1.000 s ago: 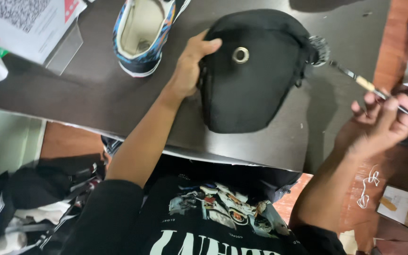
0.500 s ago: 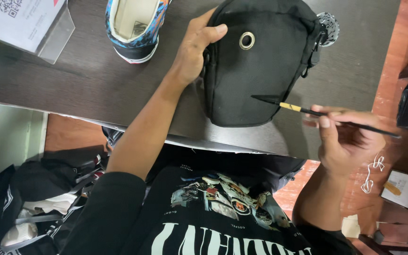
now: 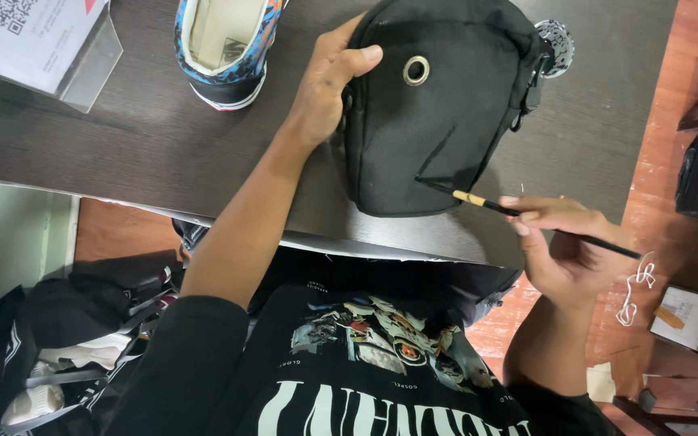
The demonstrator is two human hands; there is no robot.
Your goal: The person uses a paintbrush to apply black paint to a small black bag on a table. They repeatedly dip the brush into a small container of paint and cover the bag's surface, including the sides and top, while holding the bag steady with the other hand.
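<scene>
The right hand [image 3: 563,246] has come closer to the bag [image 3: 438,105], pinching a thin brush [image 3: 519,211] whose tip now touches the black fabric (near the lower edge). The left hand [image 3: 325,89] presses flat against the bag's side on the dark table [image 3: 123,153], beside a patterned shoe [image 3: 224,48].

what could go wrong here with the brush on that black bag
The left hand steadies only one side of the bag, so it might slide under the brush and smear the stroke. The right hand grips the brush far from its tip, so the line could wobble.
</scene>
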